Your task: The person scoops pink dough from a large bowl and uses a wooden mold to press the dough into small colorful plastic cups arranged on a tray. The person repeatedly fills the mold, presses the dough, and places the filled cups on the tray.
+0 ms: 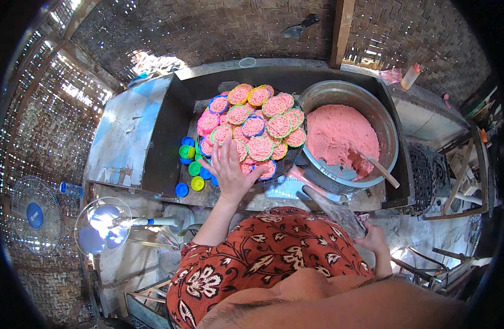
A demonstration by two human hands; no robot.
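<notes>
My left hand [230,174] is stretched out with fingers spread, at the near edge of a heap of pink, stringy dough rounds [260,148]. Its fingertips touch or hover just over the nearest ones; I cannot tell which. The rounds sit on small plastic moulds with green, yellow, blue and pink rims. My right hand [371,238] is closed round the near end of a long, flat grey piece [334,211], whose kind I cannot make out. To the right, a large metal basin [392,118] holds pink dough [342,131], with a wooden-handled tool [381,170] leaning in it.
Several loose coloured moulds [197,182] lie left of my left hand. A dark raised wall [170,131] bounds the work surface on the left. A fan [104,225] stands at the lower left. A bottle [410,77] stands on the ledge behind the basin, by the woven wall.
</notes>
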